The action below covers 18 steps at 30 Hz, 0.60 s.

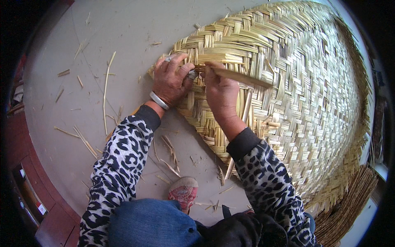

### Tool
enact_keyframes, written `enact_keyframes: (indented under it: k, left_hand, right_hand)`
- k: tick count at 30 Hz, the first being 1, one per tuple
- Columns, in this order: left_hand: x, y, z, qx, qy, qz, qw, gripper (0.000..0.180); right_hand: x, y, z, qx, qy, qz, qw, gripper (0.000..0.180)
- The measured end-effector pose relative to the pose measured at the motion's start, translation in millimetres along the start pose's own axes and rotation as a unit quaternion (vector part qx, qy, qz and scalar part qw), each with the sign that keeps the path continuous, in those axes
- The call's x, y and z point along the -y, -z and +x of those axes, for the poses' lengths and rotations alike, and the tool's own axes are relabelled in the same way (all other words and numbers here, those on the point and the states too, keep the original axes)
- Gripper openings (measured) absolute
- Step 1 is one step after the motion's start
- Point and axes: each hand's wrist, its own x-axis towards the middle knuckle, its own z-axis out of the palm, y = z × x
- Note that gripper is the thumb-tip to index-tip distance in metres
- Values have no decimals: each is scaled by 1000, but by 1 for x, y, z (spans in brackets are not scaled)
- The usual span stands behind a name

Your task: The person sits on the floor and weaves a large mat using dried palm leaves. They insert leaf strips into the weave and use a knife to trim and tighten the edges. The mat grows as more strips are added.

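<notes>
A large, flat mat of woven pale-yellow straw strips (296, 82) fills the upper right of the view, lying on a smooth grey floor (123, 33). Its weave is a tight herringbone of flat, glossy bands, and its near edge is rounded and a little ragged, with loose ends sticking out. Under its lower right edge lies a darker brown bundle of thin reeds (349, 206).

The person's forearms come up from the bottom edge in black-and-white leopard-print sleeves (119, 156), above a blue denim knee (152, 222) and a pink patterned shoe (184, 191).

Both hands rest on the mat's left edge, close together, nearly touching. The left hand (170, 80), with a silver bangle (159, 100) at the wrist, presses down on the rim with fingers spread and curled over the weave. The right hand (220, 92) is closed around a long flat tan strip (238, 76) that runs rightward across the mat's surface. A thin pale stick (245, 111) lies just right of that wrist, slanting down over the mat's edge.

Short straw scraps (108, 78) are scattered over the floor left of the mat and near the shoe.
</notes>
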Motion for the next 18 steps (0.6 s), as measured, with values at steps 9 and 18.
enact_keyframes:
  k: [9, 18]
  left_hand:
    - [9, -7, -9, -38, 71, -83, 993, 36]
    - [7, -7, -10, -26, 83, -26, 996, 27]
  right_hand:
    - [11, 5, 5, 19, 68, -117, 991, 17]
    - [25, 0, 3, 111, 155, -235, 953, 23]
